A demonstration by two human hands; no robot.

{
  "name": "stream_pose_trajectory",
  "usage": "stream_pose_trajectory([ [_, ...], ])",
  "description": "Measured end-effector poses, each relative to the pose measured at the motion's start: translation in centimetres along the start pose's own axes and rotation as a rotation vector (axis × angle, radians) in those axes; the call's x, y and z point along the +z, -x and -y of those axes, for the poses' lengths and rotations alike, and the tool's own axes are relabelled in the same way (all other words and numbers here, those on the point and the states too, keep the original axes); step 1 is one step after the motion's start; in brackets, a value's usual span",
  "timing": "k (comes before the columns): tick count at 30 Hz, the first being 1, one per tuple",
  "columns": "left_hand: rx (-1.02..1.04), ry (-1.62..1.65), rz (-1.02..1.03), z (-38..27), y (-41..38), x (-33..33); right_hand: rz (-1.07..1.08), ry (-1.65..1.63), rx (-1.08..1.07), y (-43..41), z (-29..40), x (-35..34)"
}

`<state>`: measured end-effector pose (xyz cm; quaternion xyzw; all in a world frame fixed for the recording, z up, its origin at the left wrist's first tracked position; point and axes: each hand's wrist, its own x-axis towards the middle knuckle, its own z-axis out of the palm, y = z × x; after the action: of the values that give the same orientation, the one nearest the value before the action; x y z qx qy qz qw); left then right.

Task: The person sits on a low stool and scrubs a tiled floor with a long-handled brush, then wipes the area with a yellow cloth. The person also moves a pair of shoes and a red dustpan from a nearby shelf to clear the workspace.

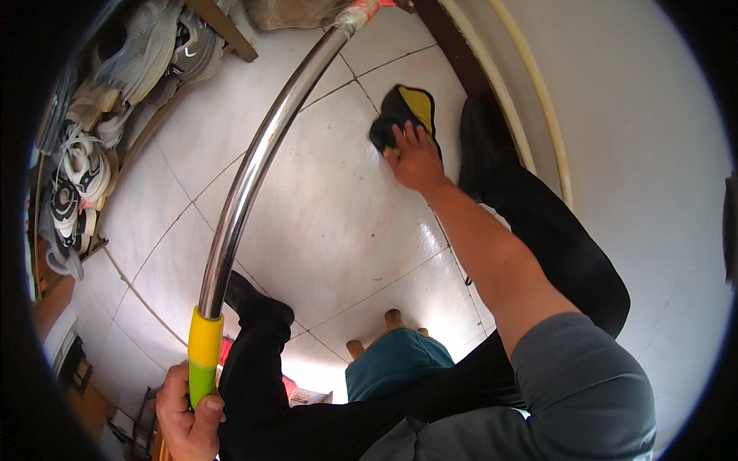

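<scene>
My left hand (189,412) is closed around the yellow-and-green grip (205,346) of a shiny metal pole (262,155). The pole runs up and away, and its far end meets a red-orange part wrapped in clear film (360,14). Over the floor, my right hand (416,160) is on a black cloth with a yellow side (398,118), fingers spread across it and the thumb against its near edge. One corner of the cloth is folded to show yellow. How firmly the fingers grip it is partly hidden by the hand.
White floor tiles (323,201) lie between my feet. A stool with a teal cover (398,363) is beneath me. At left a rack (153,124) holds several shoes (86,164). Pale pipes (533,86) run along the right wall (634,144), above a dark baseboard (447,46).
</scene>
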<state>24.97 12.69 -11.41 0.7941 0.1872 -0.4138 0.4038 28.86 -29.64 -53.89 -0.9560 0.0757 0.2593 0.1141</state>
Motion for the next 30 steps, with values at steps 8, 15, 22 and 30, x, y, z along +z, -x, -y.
stream_pose_trajectory([
  [8, 0.06, -0.045, -0.026, 0.6, -0.4, 0.2, 0.158, 0.425, -0.201, -10.5, -0.6, -5.2],
  [15, 0.14, -0.23, -0.019, 2.3, -0.4, -0.4, 0.197, 0.35, -0.205, -11.9, -0.3, -6.9],
  [22, 0.078, -0.153, -0.032, 2.4, -0.2, -0.4, -0.068, -0.011, -0.083, -5.5, -0.7, -0.7],
  [30, -0.007, -0.066, 0.004, -0.7, -1.1, 0.5, 0.186, -0.026, -0.252, 9.7, 7.5, 5.3],
])
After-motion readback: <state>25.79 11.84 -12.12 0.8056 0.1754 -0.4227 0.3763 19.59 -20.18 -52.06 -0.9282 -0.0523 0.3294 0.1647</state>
